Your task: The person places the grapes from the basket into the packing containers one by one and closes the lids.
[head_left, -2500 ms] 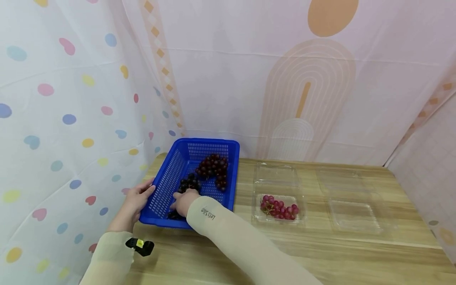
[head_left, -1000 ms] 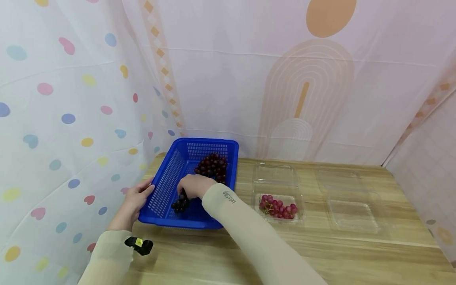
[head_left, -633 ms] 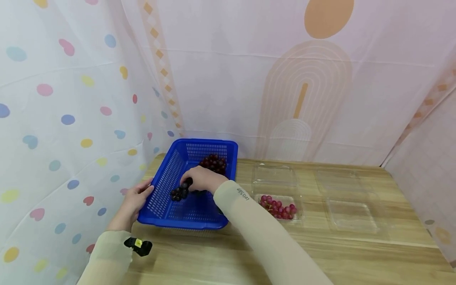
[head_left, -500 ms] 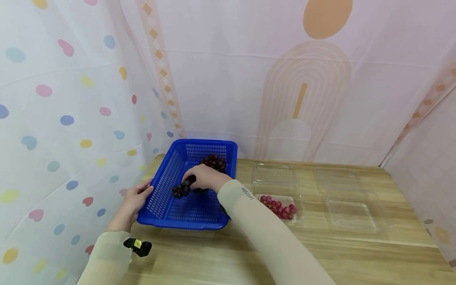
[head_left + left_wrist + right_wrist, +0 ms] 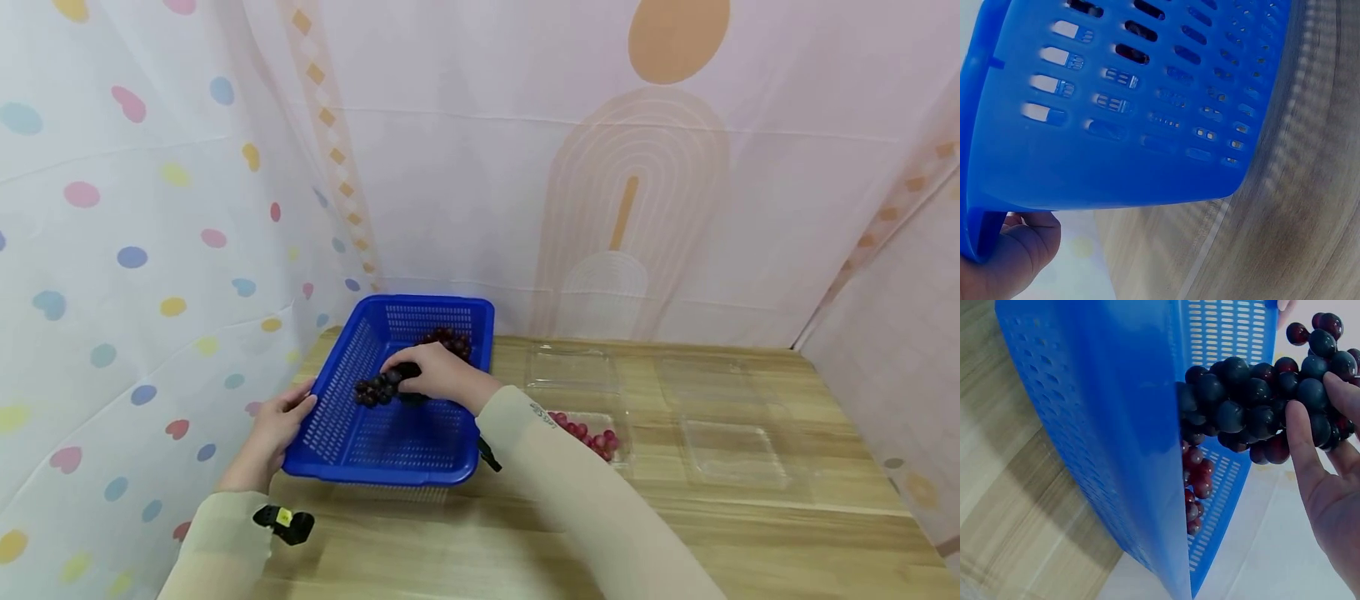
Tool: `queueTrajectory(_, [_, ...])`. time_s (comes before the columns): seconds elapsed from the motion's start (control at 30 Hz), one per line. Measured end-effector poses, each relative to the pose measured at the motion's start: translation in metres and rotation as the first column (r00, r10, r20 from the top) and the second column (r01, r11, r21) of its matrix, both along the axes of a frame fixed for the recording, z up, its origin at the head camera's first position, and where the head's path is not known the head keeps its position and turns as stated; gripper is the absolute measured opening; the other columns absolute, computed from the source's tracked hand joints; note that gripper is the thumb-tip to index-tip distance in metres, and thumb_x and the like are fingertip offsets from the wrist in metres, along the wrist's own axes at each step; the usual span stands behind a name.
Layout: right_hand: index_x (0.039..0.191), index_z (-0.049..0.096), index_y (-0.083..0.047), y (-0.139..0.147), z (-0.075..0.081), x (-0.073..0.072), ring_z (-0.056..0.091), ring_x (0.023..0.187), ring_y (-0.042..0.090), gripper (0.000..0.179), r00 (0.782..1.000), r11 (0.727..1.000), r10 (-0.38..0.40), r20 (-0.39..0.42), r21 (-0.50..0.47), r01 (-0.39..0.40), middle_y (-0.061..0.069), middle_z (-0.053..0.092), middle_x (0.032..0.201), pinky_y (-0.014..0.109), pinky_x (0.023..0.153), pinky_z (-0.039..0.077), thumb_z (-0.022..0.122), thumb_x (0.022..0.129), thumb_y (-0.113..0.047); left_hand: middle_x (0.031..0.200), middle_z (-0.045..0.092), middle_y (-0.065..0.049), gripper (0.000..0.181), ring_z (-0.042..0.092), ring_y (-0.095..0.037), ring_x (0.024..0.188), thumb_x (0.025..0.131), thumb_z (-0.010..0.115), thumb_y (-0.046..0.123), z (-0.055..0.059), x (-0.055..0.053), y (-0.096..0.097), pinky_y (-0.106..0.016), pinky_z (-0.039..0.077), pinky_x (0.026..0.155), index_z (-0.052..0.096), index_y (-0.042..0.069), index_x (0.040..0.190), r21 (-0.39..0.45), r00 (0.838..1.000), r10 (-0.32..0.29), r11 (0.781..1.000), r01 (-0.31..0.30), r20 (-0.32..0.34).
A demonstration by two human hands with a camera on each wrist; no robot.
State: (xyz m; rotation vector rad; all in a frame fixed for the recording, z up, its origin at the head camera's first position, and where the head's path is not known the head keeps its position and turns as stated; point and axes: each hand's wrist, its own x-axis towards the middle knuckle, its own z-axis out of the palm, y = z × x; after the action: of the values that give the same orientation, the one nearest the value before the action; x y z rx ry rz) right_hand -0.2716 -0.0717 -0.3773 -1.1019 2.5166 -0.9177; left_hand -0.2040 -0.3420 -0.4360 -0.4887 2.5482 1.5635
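Note:
A bunch of dark, nearly black grapes (image 5: 377, 389) hangs from my right hand (image 5: 438, 372), whose thumb and fingers pinch it above the blue plastic basket (image 5: 378, 477). Up close in the right wrist view, the dark grapes (image 5: 1254, 406) spread out from between the fingers, over the basket's inside. My left hand (image 5: 272, 435) grips the basket's left rim; in the left wrist view its curled fingers (image 5: 1032, 240) show by the rim. A second bunch, of dark red grapes (image 5: 454, 340), lies at the back of the basket, partly hidden by my right hand.
Right of the basket, a clear hinged container (image 5: 573, 367) stands with its lid up and pinkish-red grapes (image 5: 600, 442) inside, partly behind my right sleeve. Farther right is another clear container (image 5: 738, 454). Patterned curtains (image 5: 465, 192) enclose the wooden table (image 5: 675, 533) at back and sides.
My right hand has taken hold of the dark grapes in the front of the basket and raised them, moving back and to the right. The left hand stays on the rim.

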Motion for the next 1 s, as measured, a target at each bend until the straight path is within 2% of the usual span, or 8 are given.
queueTrajectory(0.33, [0.121, 0.064, -0.029, 0.018, 0.0, 0.005, 0.054, 0.116, 0.009, 0.031, 1.0, 0.982, -0.028, 0.001, -0.185, 0.028, -0.006, 0.06, 0.127, 0.022, 0.088, 0.048, 0.063, 0.092, -0.019, 0.145, 0.035, -0.021, 0.055, 0.053, -0.011, 0.091, 0.101, 0.039, 0.038, -0.002, 0.001, -0.005, -0.023, 0.047, 0.072, 0.024, 0.018, 0.15, 0.002, 1.0, 0.002, 1.0, -0.002, -0.004])
queueTrajectory(0.57, [0.119, 0.066, -0.027, 0.03, 0.004, 0.007, 0.055, 0.116, 0.013, 0.03, 0.997, 0.965, -0.071, -0.015, -0.255, 0.065, -0.001, 0.06, 0.127, 0.027, 0.092, 0.047, 0.066, 0.09, -0.017, 0.148, 0.033, -0.022, 0.055, 0.052, -0.011, 0.095, 0.102, 0.036, 0.037, 0.001, 0.003, -0.006, -0.019, 0.044, 0.073, 0.023, 0.016, 0.151, -0.018, 1.0, -0.016, 1.0, 0.015, -0.007])
queueTrajectory(0.73, [0.117, 0.067, -0.023, 0.039, 0.011, 0.009, 0.055, 0.116, 0.013, 0.031, 0.995, 0.934, -0.098, 0.001, -0.344, 0.093, 0.0, 0.062, 0.126, 0.027, 0.092, 0.046, 0.068, 0.088, -0.013, 0.147, 0.034, -0.022, 0.055, 0.051, -0.014, 0.098, 0.102, 0.036, 0.037, 0.001, 0.004, -0.007, -0.02, 0.043, 0.075, 0.022, 0.016, 0.151, -0.023, 1.0, -0.012, 1.0, 0.012, -0.002])
queueTrajectory(0.87, [0.117, 0.067, -0.021, 0.049, 0.017, 0.01, 0.054, 0.111, 0.01, 0.033, 0.993, 0.902, -0.116, 0.024, -0.416, 0.116, 0.001, 0.062, 0.127, 0.024, 0.087, 0.046, 0.068, 0.087, -0.009, 0.147, 0.034, -0.022, 0.055, 0.051, -0.015, 0.098, 0.102, 0.036, 0.036, 0.001, 0.004, -0.008, -0.02, 0.043, 0.075, 0.022, 0.016, 0.151, -0.021, 1.0, -0.006, 1.0, 0.006, -0.003])
queueTrajectory(0.9, [0.117, 0.067, -0.021, 0.053, 0.019, 0.011, 0.054, 0.108, 0.008, 0.033, 0.992, 0.896, -0.126, 0.024, -0.426, 0.124, 0.001, 0.061, 0.128, 0.023, 0.084, 0.046, 0.067, 0.087, -0.009, 0.146, 0.035, -0.022, 0.055, 0.051, -0.015, 0.098, 0.102, 0.036, 0.036, 0.0, 0.004, -0.008, -0.02, 0.043, 0.075, 0.022, 0.016, 0.151, -0.021, 1.0, -0.004, 1.0, 0.004, -0.006])
queueTrajectory(1.0, [0.119, 0.066, -0.022, 0.065, 0.023, 0.012, 0.055, 0.08, 0.008, 0.034, 0.988, 0.877, -0.151, 0.039, -0.456, 0.153, 0.001, 0.059, 0.129, 0.022, 0.066, 0.046, 0.067, 0.088, -0.009, 0.146, 0.036, -0.022, 0.055, 0.051, -0.014, 0.097, 0.102, 0.036, 0.037, 0.0, 0.004, -0.009, -0.02, 0.043, 0.074, 0.023, 0.016, 0.151, -0.025, 1.0, -0.005, 1.0, 0.004, -0.007])
